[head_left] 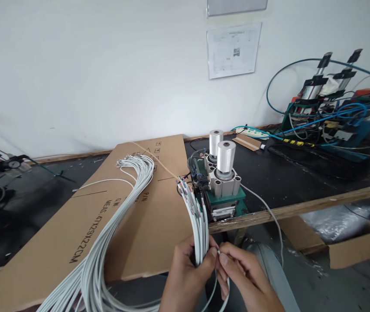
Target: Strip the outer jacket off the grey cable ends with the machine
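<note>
Bare hands lie nearest the camera, at the lower middle of the view. The left hand (185, 279) encircles an upright bundle of white cables (198, 232), whose stripped ends fan out above it and show small coloured wire tips. Beside it, the right hand (250, 277) is closed at the fingertips, pinching a single white cable (227, 288) against the left thumb; the cable's lower length hangs between the hands.

Behind the bundle lies a printed cardboard sheet (168, 225), across which a second, longer cable bunch (115, 225) curves, its cut ends toward the wall. Just right of the held ends stands a pneumatic device (227, 184) with two knurled silver cylinders on a green base, at the edge of a black tabletop (259, 182).

Farther out: an open carton (357, 247) containing clear plastic, lower right; hose-fed machines (315, 93), upper right; a posted sheet (232, 52) on the white wall (107, 69).
</note>
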The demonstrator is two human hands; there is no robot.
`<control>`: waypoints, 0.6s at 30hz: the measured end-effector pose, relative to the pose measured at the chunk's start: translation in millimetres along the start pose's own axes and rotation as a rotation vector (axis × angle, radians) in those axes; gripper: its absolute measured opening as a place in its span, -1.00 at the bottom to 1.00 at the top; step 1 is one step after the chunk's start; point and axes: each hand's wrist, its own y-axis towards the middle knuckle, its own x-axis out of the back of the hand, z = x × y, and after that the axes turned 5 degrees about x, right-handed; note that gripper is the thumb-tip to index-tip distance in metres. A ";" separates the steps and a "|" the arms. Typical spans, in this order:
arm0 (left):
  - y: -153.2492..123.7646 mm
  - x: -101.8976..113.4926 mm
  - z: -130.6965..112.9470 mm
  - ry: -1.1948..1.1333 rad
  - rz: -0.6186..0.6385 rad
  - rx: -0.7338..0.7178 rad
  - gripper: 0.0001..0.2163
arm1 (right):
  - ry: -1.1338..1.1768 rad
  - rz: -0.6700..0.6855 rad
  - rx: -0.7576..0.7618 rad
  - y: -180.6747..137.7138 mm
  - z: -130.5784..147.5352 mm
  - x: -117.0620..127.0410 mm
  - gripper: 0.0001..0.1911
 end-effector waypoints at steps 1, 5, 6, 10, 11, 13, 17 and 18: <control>0.9 2.4 2.3 0.021 0.010 0.003 -0.82 | 0.034 0.026 0.003 0.1 -0.5 1.4 -0.56; 3.0 9.7 10.0 0.014 0.089 0.034 -0.75 | 0.214 0.134 -0.024 2.5 -1.8 5.9 -0.61; 3.2 10.5 11.1 0.006 0.106 0.029 -0.72 | 0.261 0.153 -0.037 3.7 -1.8 6.7 -0.61; 3.3 11.7 12.3 -0.020 0.164 0.016 -0.65 | 0.412 0.198 -0.103 8.9 1.2 7.9 -0.62; 3.3 11.8 12.1 -0.023 0.167 0.017 -0.65 | 0.437 0.201 -0.115 9.7 2.5 7.7 -0.62; 3.0 12.1 11.7 -0.010 0.165 0.021 -0.65 | 0.465 0.207 -0.127 10.5 4.4 7.2 -0.62; 0.9 11.8 11.0 0.019 0.164 0.005 -0.71 | 0.450 0.220 -0.118 10.3 3.7 7.6 -0.61; 0.3 11.4 10.5 0.017 0.174 0.002 -0.72 | 0.433 0.223 -0.113 10.0 2.7 8.4 -0.60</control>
